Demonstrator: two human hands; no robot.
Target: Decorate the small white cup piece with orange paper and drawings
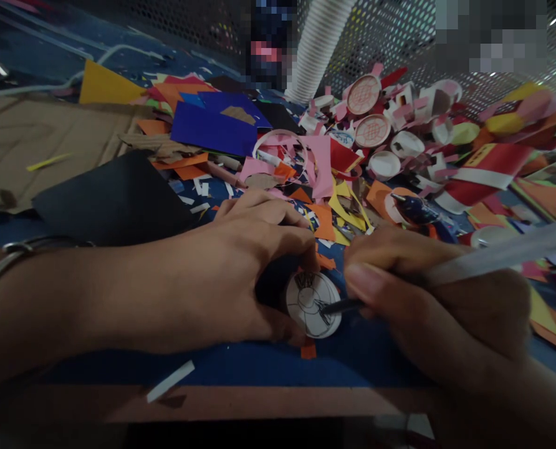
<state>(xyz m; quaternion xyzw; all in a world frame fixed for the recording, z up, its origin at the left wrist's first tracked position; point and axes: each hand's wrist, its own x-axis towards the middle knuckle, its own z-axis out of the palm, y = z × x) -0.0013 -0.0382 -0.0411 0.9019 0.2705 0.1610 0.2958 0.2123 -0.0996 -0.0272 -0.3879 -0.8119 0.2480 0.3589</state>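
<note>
On the blue tabletop, close to its front edge, sits a small round white paper piece (313,318) with a black line pattern of circles and partly filled sections. My left hand (254,262) grips it at the left, thumb at the near side and forefinger at the far side. A pen (502,249) with a pale clear barrel and dark tip is pinched in my right hand (413,299). Its tip touches the drawn face, over a dark scribbled section. Small orange paper tabs (308,349) show at the rim of the round piece.
Behind my hands lie coloured paper scraps, a black sheet (114,199), blue sheets (215,128) and cardboard (48,137). Several small white cups with pink tabs (371,131) are heaped at the back right, before a perforated metal panel (399,43). A white strip (170,380) lies by the front edge.
</note>
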